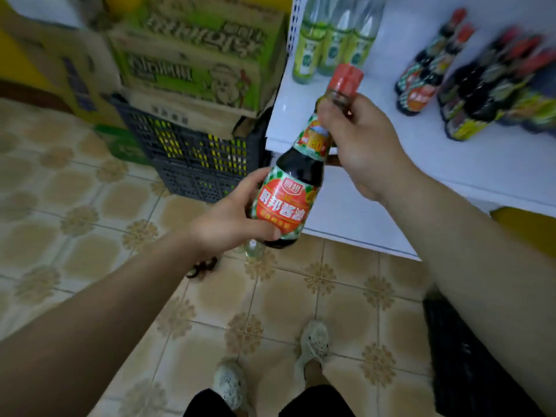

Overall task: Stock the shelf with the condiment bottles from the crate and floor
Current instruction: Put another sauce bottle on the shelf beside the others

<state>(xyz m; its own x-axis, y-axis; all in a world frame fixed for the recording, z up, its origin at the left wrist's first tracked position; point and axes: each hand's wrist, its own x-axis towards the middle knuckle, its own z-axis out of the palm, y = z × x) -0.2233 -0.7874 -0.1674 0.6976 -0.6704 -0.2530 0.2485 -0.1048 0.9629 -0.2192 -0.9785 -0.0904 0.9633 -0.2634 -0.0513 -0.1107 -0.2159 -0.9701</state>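
A dark soy sauce bottle (293, 182) with a red cap and a red label hangs tilted over the shelf's front left corner. My left hand (231, 219) grips its lower body. My right hand (358, 142) grips its neck just under the cap. On the white shelf (391, 164) stand several dark red-capped bottles (469, 82) at the right and three clear bottles with green labels (334, 40) at the back left. Left of the shelf sits a dark plastic crate (192, 158). A small clear bottle (254, 248) stands on the floor below my left hand.
Green-printed cardboard boxes (192, 55) are stacked on the crate. A dark small object (201, 266) lies on the tiled floor (90, 206). A black crate (469, 356) sits at the lower right. My two feet in pale shoes (314, 341) stand at the bottom.
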